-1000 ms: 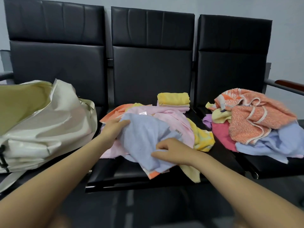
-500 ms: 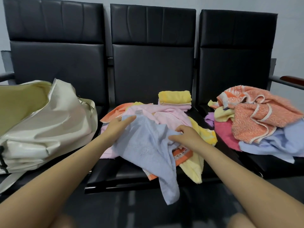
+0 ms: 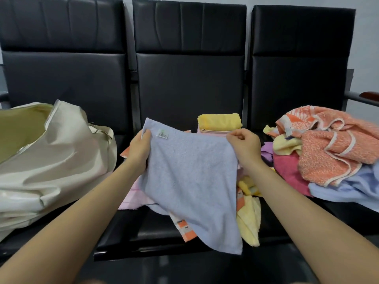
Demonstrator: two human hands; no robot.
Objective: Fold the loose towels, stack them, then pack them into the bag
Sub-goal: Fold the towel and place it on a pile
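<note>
A light blue towel [image 3: 192,181] hangs spread above the middle seat, a small label near its top left corner. My left hand [image 3: 139,149] pinches its top left corner and my right hand [image 3: 245,145] pinches its top right corner. Under it lie loose pink, orange and yellow towels [image 3: 249,220]. A folded yellow towel [image 3: 219,120] tops a small stack at the back of that seat. The cream bag [image 3: 53,156] lies open on the left seat. A pile of loose towels [image 3: 328,152], orange, pink, yellow and blue, covers the right seat.
Three black padded chairs [image 3: 188,78] stand in a row against a grey wall. A wooden armrest [image 3: 369,95] sticks out at the far right. The dark floor lies below the seat edges.
Both hands have lifted the blue towel off the heap and drawn it out flat by its top corners. It was bunched on the seat a second ago.
</note>
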